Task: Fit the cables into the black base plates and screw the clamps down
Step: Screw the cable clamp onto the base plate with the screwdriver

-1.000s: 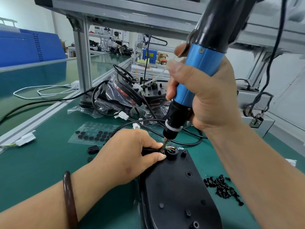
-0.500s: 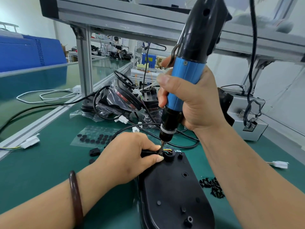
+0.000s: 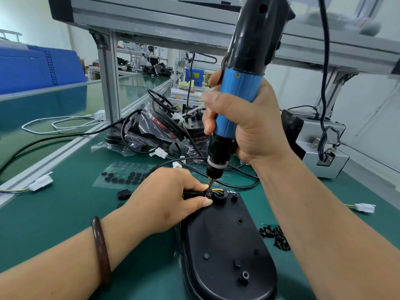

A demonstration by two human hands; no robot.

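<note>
As before, the right hand (image 3: 255, 126) grips the electric screwdriver (image 3: 238, 100), the left hand (image 3: 171, 198) pinches the cable clamp (image 3: 192, 194) at the base plate's (image 3: 227, 245) eleven o'clock.

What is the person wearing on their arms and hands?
The left hand and the right hand are bare, no gloves, and no sleeves show on the forearms. A smooth dark brown round bangle circles the left wrist.

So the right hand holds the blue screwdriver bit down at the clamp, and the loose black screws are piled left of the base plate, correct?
Not quite: the head view shows the loose black screws piled right of the base plate, not left. The right hand does hold the blue screwdriver, bit down at the clamp.
</note>
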